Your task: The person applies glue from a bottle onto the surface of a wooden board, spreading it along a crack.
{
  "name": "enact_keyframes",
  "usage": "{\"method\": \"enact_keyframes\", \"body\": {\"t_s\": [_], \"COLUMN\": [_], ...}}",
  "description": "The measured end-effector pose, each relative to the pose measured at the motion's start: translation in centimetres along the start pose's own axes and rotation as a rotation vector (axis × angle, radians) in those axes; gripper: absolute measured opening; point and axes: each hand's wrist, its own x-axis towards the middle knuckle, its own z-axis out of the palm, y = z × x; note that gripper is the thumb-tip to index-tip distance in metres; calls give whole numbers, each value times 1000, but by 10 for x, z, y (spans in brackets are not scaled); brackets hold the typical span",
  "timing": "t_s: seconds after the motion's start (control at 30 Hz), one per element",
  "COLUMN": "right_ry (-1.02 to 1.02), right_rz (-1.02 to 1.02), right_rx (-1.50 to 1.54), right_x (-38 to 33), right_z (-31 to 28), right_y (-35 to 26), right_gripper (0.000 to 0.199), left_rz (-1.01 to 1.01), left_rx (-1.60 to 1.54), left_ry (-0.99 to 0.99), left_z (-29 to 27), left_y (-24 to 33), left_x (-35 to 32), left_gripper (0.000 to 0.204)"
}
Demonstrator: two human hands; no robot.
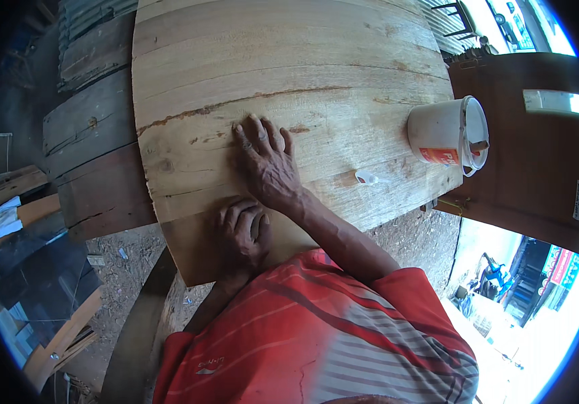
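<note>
A broad pale wooden tabletop (282,47) of joined planks spreads before me, with a rough brown crack along one seam. Palm down on the planks, just below that crack, lies my right hand (270,165), its fingers stretched and slightly apart. Nearer to my body, at the tabletop's near left part, my left hand (243,229) rests with its fingers curled. Whatever may be inside its grip is hidden. To the right of my right hand lies a small whitish squeeze bottle (366,177) with a thin nozzle and a red mark.
A white plastic bucket (431,128) with a red label lies tipped near the tabletop's right edge. Beyond it stands a large brown panel (505,168). Dark weathered planks (97,148) adjoin the left side. Timber offcuts (67,330) lie over the ground at lower left.
</note>
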Motion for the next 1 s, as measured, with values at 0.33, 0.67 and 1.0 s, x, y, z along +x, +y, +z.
{"method": "enact_keyframes", "body": {"t_s": [0.33, 0.67, 1.0], "right_ry": [-22, -60, 194], "right_rz": [28, -1, 33], "right_rx": [45, 28, 188], "right_x": [-1, 7, -60], "right_z": [3, 1, -74], "right_y": [-1, -1, 16], "right_gripper": [66, 67, 19], "left_rz": [-28, -54, 4], "left_rx": [15, -37, -69], "left_ry": [-21, 10, -12], "left_z": [-1, 2, 5], "left_y": [6, 2, -10], "left_x": [5, 3, 0], "left_gripper": [15, 15, 22]}}
